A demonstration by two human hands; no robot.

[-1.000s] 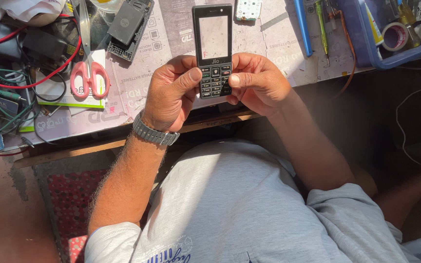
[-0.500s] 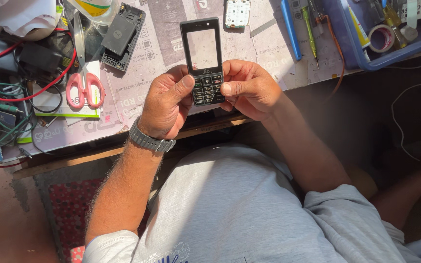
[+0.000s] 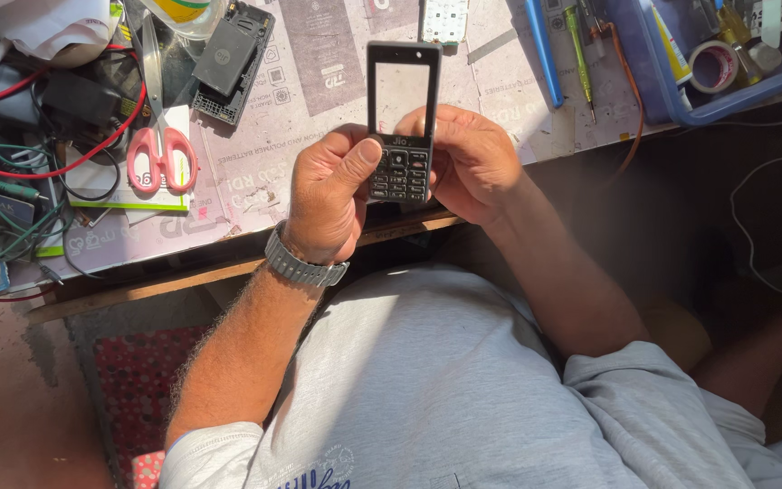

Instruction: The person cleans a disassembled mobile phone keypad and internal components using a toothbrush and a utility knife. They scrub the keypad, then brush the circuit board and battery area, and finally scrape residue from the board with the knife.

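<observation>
1. At the left edge of the frame lies a tangle of red and green wires (image 3: 11,154), and just right of it a pair of pink-handled scissors (image 3: 161,145) rests on the printed mat covering the workbench (image 3: 319,81). You are touching neither.
2. Upper left of centre, a black phone body (image 3: 233,59) lies open on the mat, well apart from your hands.
3. Your left hand (image 3: 328,195), with a grey watch at the wrist, is closed around the left side of the black phone front cover (image 3: 400,122), its thumb pressed on the keypad's upper left corner.
4. The cover sits upright at centre frame, above the bench edge. Its screen window is empty, and the mat shows through it.
5. Your right hand (image 3: 468,163) curls around the cover's right side and back, gripping it, with its fingers behind the keypad.
6. By my judgement, you are seating or checking the keypad in the cover. The next move calls for even thumb pressure while both hands keep the frame square.
7. A white keypad sheet (image 3: 445,18) at the top centre is cut off by the frame edge.
8. At the upper right, a blue tray (image 3: 672,104) holds a tape roll (image 3: 712,65) and tools, only partly in view.
9. Hidden: the cover's back face, your right fingertips, and whether the keys sit flush.
</observation>
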